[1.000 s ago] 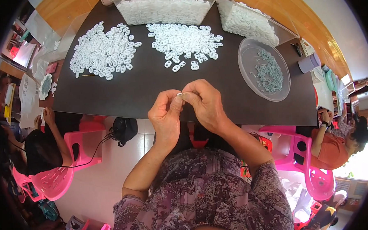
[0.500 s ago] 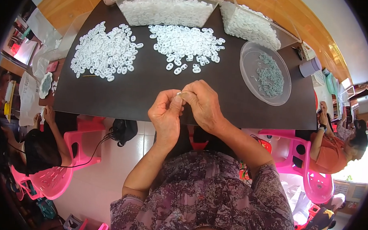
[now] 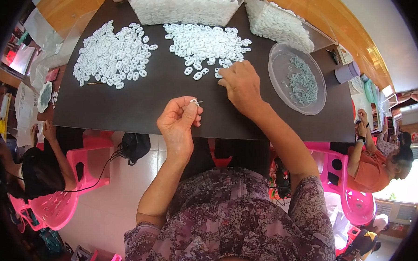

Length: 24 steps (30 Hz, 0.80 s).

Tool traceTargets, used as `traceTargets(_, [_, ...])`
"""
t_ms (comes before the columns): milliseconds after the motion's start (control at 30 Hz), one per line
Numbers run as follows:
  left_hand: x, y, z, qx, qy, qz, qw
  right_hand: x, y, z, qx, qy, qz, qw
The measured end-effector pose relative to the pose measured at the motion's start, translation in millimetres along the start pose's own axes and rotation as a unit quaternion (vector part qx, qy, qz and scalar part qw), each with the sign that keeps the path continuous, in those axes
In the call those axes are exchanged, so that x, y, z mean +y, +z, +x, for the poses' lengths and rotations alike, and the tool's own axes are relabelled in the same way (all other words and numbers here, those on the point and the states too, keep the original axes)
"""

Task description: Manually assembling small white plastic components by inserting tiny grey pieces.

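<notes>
My left hand [image 3: 178,123] is raised over the near edge of the black table [image 3: 140,104], its fingertips pinched on a small white plastic piece with a thin metal pin [image 3: 194,101]. My right hand [image 3: 240,84] reaches forward to the near edge of the middle pile of white oval plastic pieces [image 3: 204,45], fingertips touching loose pieces there. Whether it grips one is hidden by the fingers. A second pile of white pieces [image 3: 112,55] lies to the left.
A round clear dish of small grey-green parts [image 3: 297,79] sits right of my right hand. Clear bins of white pieces [image 3: 184,7] stand at the table's far edge. People sit on pink chairs at left [image 3: 39,169] and right [image 3: 373,161].
My hands were together near my body holding one piece. The right hand has moved forward to the middle pile; the left hand stays holding the piece.
</notes>
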<state>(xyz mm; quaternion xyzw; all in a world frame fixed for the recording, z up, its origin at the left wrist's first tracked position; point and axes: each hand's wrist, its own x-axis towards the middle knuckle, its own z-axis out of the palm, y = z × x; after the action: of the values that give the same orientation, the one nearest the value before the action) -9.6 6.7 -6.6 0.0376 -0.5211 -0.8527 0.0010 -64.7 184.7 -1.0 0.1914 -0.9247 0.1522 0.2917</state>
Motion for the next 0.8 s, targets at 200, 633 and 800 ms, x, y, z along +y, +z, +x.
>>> traceTargets(200, [-1.4,-1.5,-1.2,-0.003,0.002,0.005,1.0,2.4,2.5,-0.9,-0.022,-0.008,0.015,1.0])
traceTargets(633, [-0.8,-0.8,-0.5,-0.003,0.015,0.013,1.0,-6.5,-3.3,-11.1,-0.034,0.006,0.061,0.998])
traceTargets(800, [-0.6,-0.7,0.1,-0.009,0.014,0.017,1.0,-9.5,-6.5,-8.3,-0.033,0.002,0.059,0.998])
